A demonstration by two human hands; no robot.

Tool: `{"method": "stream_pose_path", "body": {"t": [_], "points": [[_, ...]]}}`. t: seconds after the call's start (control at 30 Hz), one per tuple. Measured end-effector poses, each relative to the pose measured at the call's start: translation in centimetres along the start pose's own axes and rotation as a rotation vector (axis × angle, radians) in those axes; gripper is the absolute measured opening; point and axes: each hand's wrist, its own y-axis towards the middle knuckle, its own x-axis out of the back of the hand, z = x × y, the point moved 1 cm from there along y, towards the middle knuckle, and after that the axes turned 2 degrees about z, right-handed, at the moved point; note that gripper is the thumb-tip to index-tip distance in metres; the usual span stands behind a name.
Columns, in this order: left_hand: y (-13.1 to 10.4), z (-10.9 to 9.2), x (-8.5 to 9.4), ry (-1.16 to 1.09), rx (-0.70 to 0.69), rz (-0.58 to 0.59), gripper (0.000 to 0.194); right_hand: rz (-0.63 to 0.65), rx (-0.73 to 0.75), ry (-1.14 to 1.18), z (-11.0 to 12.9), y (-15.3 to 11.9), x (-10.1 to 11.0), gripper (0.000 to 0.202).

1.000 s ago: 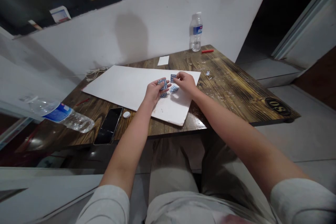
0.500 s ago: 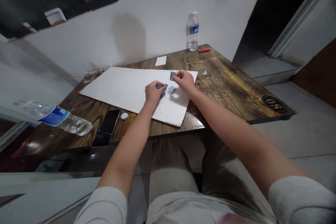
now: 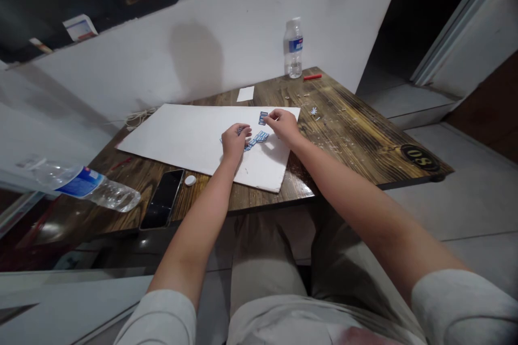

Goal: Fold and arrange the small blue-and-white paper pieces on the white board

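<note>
Pinched between the fingertips of my right hand is a small dark-blue card with pale blocks on it, raised over the white board. My left hand is curled to its left, with the edge of another small blue piece showing between thumb and fingers. Between the hands, a loose pile of small blue-and-white cards lies on the white board. Some of the pile is hidden behind my left hand. The print on the cards is too small to read.
On the wooden table, a black phone, a white cap and a tilted plastic bottle are at the left. Farther back are an upright bottle, a red stick, a white paper and a cable.
The dark card that stuck out of my left fingers no longer shows there, and more of the pile is visible between my hands. My right hand still holds its card. The view shifted slightly.
</note>
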Motion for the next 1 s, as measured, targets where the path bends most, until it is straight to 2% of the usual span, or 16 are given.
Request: {"method": "stream_pose_path", "body": {"t": [0.13,0.23,0.3,0.4,0.53,0.63,0.77,0.87,1.0], "points": [[0.3,-0.3,0.5,-0.047,-0.02,-0.07,0.018,-0.01,-0.005,-0.042,-0.1,0.1,0.2,0.019],[0.4,-0.8,0.8,-0.172,0.042,-0.089,0.031,-0.009,0.022,-0.059,-0.1,0.1,0.3,0.021],[0.4,-1.2,0.8,-0.32,0.121,-0.059,0.036,0.013,0.045,-0.079,-0.1,0.0,0.3,0.019],[0.1,-1.7,0.8,-0.531,0.208,0.042,0.03,0.041,0.081,-0.102,0.1,-0.1,0.2,0.016],[-0.2,-1.9,0.7,-0.668,0.183,0.124,0.04,0.024,0.105,-0.021,0.1,-0.1,0.0,0.009],[-0.1,-1.5,0.6,-0.661,0.177,0.143,0.043,0.029,0.11,0.105,0.1,0.0,-0.1,0.008],[0.0,-1.0,0.5,-0.544,0.183,0.123,0.028,0.078,0.121,0.231,0.0,0.1,-0.5,0.011],[-0.1,-1.0,0.5,-0.454,0.189,0.132,0.02,0.119,0.134,0.253,-0.1,0.1,-0.7,0.013],[-0.4,-1.3,0.4,-0.382,0.177,0.138,0.023,0.153,0.134,0.236,0.0,0.0,-0.8,0.015]]}}
